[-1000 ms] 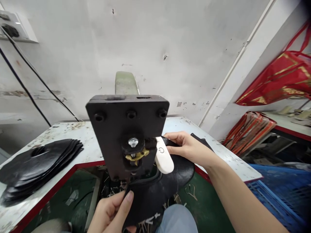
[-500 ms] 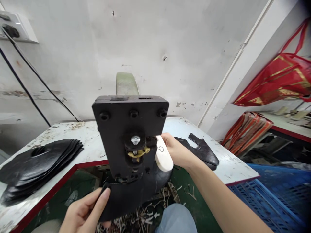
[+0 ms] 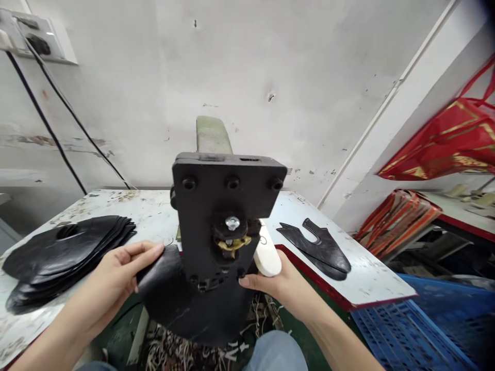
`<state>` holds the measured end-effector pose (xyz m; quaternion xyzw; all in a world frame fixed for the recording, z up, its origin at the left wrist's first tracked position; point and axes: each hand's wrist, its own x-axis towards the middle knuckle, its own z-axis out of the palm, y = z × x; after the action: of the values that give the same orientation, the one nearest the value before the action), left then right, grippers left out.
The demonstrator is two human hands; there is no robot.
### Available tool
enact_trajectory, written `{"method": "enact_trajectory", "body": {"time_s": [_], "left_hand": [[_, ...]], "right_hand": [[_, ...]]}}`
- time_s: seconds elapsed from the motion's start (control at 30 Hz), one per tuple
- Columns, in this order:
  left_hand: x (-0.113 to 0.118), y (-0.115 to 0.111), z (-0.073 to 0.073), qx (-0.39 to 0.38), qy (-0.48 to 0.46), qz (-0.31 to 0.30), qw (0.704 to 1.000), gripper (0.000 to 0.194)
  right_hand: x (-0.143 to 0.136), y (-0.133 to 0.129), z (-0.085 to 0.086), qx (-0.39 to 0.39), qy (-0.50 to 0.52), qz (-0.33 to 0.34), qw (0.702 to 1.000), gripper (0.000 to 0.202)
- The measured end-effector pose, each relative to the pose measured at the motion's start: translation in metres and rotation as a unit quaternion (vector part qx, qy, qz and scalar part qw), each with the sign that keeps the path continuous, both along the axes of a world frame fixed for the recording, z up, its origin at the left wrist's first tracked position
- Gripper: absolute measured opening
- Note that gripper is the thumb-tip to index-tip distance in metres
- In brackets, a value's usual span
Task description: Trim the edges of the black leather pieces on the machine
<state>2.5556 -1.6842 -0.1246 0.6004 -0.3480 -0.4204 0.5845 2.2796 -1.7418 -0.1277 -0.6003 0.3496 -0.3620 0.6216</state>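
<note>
A black leather piece (image 3: 204,314) lies under the head of a black machine (image 3: 201,206), its curved edge hanging toward me. My left hand (image 3: 124,268) pinches the piece's left edge between thumb and fingers. At the machine's right side my right hand (image 3: 274,275) grips the piece's other side, thumb on top; part of that hand is behind a white rounded unit (image 3: 267,257) with a power mark. On the left of the table sits a stack of black leather pieces (image 3: 93,247). To the right lie a couple of cut-out black leather pieces (image 3: 328,250).
The white table (image 3: 367,278) has a red edge and a cut-out in front of me. Scraps (image 3: 174,345) litter the floor below. Blue crates (image 3: 410,330) stand at the right, under a red bag (image 3: 456,139). Cables (image 3: 58,134) hang at the left wall.
The leather piece has turned under the machine head, its curved edge now facing me. My left hand has moved up and away; my right hand has come nearer, its thumb now showing.
</note>
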Motion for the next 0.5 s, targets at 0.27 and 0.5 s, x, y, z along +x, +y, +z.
{"method": "enact_trajectory", "body": {"time_s": [0.27, 0.5], "left_hand": [[-0.068, 0.028, -0.052, 0.03, 0.058, 0.025, 0.998, 0.055], [-0.091, 0.03, -0.046, 0.028, -0.065, 0.05, 0.996, 0.058]], "right_hand": [[0.007, 0.014, -0.02, 0.094, -0.097, -0.025, 0.99, 0.029], [0.012, -0.006, 0.002, 0.031, -0.058, -0.016, 0.998, 0.029]]}}
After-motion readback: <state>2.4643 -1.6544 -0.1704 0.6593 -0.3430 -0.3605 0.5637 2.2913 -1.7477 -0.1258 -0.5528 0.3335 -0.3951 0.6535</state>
